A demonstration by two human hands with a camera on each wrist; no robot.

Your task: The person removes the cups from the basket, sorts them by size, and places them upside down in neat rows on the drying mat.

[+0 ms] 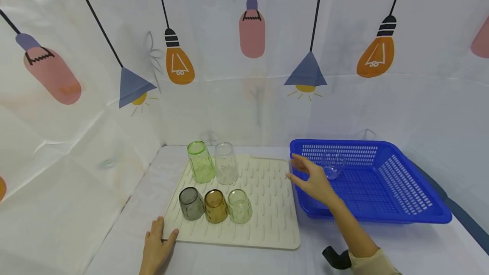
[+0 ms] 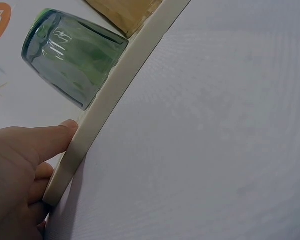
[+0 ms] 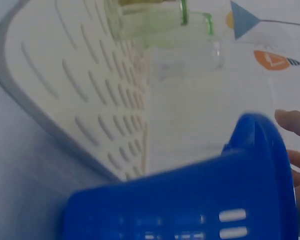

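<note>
My left hand [image 1: 157, 243] holds the near left corner of a cream draining mat [image 1: 273, 207], thumb at its front edge and fingers along its left side. On the mat's near row stand a grey glass [image 1: 192, 205], an amber glass [image 1: 216, 207] and a pale green glass [image 1: 240, 207]. Behind them are a tall green glass [image 1: 201, 162] and a tall clear glass [image 1: 226, 164]. Over the left rim of a blue basket [image 1: 386, 220], my right hand [image 1: 315, 181] is spread with thumb and fingers apart, holding nothing. A small clear glass [image 1: 333, 166] lies in the basket.
A white cloth printed with hanging lamps [image 1: 252, 33] backs the table. The basket sits close to the mat's right edge. A black curved object [image 1: 337, 258] shows by my right sleeve [image 1: 372, 263].
</note>
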